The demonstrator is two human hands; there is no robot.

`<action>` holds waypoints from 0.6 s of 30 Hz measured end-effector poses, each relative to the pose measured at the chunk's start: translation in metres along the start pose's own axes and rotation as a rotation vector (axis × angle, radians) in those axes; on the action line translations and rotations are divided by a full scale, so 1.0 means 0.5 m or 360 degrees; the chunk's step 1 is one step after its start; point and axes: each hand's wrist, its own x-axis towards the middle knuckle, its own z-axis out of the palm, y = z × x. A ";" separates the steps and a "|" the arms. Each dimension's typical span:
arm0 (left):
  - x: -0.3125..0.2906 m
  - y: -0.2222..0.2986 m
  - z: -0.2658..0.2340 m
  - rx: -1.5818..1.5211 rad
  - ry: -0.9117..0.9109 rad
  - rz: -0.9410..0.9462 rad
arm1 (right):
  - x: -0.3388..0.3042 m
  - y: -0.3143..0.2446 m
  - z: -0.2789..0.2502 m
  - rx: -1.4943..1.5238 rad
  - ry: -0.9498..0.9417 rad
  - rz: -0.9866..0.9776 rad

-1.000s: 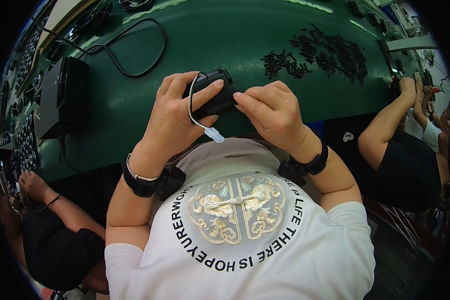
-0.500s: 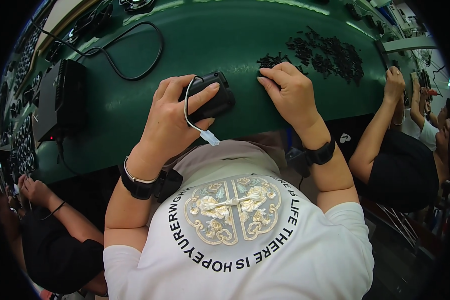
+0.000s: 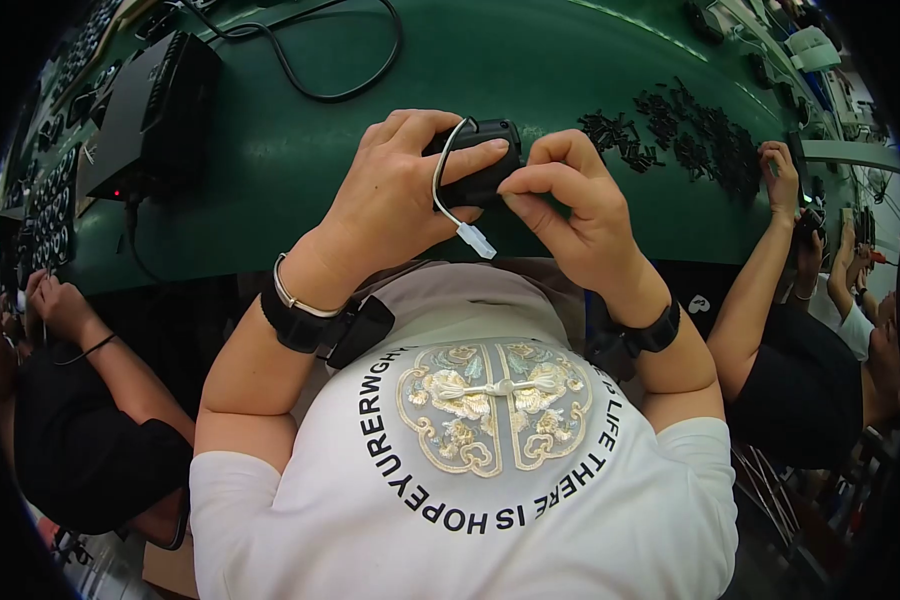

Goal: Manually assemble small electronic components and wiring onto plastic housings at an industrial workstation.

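Green worktop [image 3: 530, 70]: white connector [image 3: 477, 241] hangs on the near side of the left grip [image 3: 395, 180], which is clamped round a black case [image 3: 485, 180]. Right grip [image 3: 585, 205]: thumb and index pressed together beside the case, can't tell if on anything. Beyond right grip, small black pieces [image 3: 705, 140]; left of left grip, black box [image 3: 155, 115].

A black case [image 3: 477, 188] shows in your left hand [image 3: 395, 180], its cable [image 3: 437, 182] pale grey and its connector [image 3: 477, 241] milky white, against a deep green table [image 3: 280, 180]. Black small pieces [image 3: 710, 145] lie beyond your right hand [image 3: 585, 205]; below it, black lettering [image 3: 510, 521] rings cream-and-gold floral embroidery [image 3: 460, 395] on your white shirt [image 3: 390, 560].
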 end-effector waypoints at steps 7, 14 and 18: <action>0.003 0.005 0.006 0.0020 0.0009 -0.0047 | 0.021 0.009 0.031 -0.0323 -0.0068 -0.0281; 0.008 0.010 0.007 0.0024 -0.0006 -0.0021 | 0.023 -0.010 0.031 -0.0489 -0.0021 -0.0224; 0.010 0.013 0.002 0.0014 -0.0004 -0.0032 | 0.009 0.015 -0.030 -0.0660 0.0194 -0.0233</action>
